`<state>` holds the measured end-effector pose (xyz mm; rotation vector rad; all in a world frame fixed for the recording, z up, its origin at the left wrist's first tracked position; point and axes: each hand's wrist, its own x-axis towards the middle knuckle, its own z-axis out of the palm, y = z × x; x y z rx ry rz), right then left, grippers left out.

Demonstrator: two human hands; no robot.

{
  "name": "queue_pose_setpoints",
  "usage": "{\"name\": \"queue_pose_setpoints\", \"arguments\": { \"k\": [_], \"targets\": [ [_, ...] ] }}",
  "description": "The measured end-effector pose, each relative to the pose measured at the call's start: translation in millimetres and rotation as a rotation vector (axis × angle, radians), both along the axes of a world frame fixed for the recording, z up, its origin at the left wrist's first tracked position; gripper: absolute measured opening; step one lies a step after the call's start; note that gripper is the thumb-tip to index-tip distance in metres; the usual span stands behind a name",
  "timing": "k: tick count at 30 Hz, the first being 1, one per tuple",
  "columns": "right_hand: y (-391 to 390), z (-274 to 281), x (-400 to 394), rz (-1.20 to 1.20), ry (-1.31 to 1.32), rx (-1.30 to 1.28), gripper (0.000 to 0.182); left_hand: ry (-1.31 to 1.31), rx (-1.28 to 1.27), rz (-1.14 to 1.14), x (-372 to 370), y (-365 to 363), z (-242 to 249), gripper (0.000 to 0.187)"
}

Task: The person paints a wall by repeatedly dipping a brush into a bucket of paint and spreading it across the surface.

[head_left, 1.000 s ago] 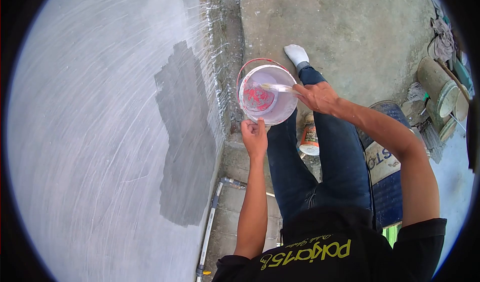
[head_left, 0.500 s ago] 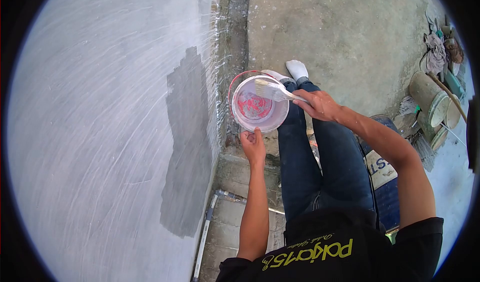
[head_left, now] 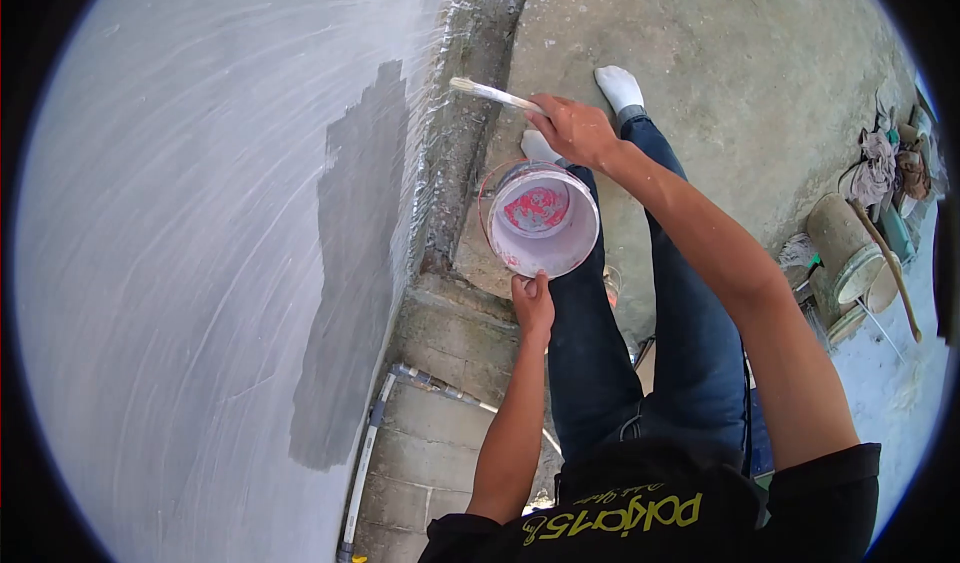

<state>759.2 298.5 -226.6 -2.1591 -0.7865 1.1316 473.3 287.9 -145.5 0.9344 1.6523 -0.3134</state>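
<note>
My left hand (head_left: 533,308) grips the near rim of a whitish bucket (head_left: 572,238), its thumb over the edge. Red and grey residue shows on the bucket's bottom, and a thin red handle hangs on its far left side. Above and beyond the bucket, my right hand (head_left: 577,130) is closed around the handle of a paintbrush (head_left: 492,93). The bristles point left toward the wall (head_left: 200,213) without visibly touching it. A darker grey patch (head_left: 360,233) with ragged edges runs down the pale, streaked wall.
Pipes (head_left: 365,463) run along the wall's base and across the blocks below. Stained buckets (head_left: 838,233), a stick (head_left: 888,263) and rags (head_left: 874,168) lie at the right. My feet in white socks (head_left: 619,88) stand on the concrete floor (head_left: 720,73).
My right hand has lifted the brush from over the bucket and moved it up and left, toward the wall. The bucket and my left hand have shifted slightly right and down, and my legs are farther apart.
</note>
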Motion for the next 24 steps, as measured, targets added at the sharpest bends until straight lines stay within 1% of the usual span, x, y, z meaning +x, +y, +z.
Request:
{"name": "queue_pose_setpoints", "arguments": {
  "k": [2,4,5,8,9,10,11,12,15,17,18,21,24],
  "targets": [
    [16,-36,8,0.080,-0.059,0.020,0.026,-0.023,0.021,-0.028,2,-15,-13,0.028],
    [31,-67,15,0.100,-0.104,0.069,0.025,-0.067,0.056,-0.045,2,-27,-24,0.029],
    [37,-80,14,0.108,-0.120,0.093,0.024,-0.059,0.084,-0.139,4,-30,-27,0.029],
    [56,-105,13,0.204,-0.257,-0.044,0.025,0.008,0.135,-0.415,8,-42,-40,0.029],
    [63,-112,12,0.225,-0.194,-0.076,0.026,-0.005,0.213,-0.511,11,-50,-44,0.029],
    [70,-120,10,0.248,-0.131,-0.111,0.027,0.016,0.237,-0.625,21,-53,-41,0.028],
    [77,-126,5,0.270,-0.071,-0.144,0.029,0.037,0.228,-0.690,29,-56,-39,0.027],
    [82,-133,-3,0.299,-0.079,-0.125,0.030,0.054,0.219,-0.755,32,-62,-40,0.026],
    [95,-152,-33,0.403,-0.122,-0.076,0.034,0.113,0.268,-0.787,38,-70,-47,0.025],
    [104,-169,-53,0.494,-0.165,-0.051,0.035,0.139,0.267,-0.841,43,-70,-50,0.029],
    [110,-176,-58,0.495,-0.151,-0.039,0.035,0.157,0.266,-0.870,43,-70,-52,0.031],
    [121,-191,-67,0.458,-0.102,0.000,0.035,0.149,0.402,-0.848,43,-74,-57,0.026],
    [126,-202,-39,0.343,-0.119,0.051,0.033,0.158,0.341,-0.816,43,-77,-58,0.027]
  ]
}}
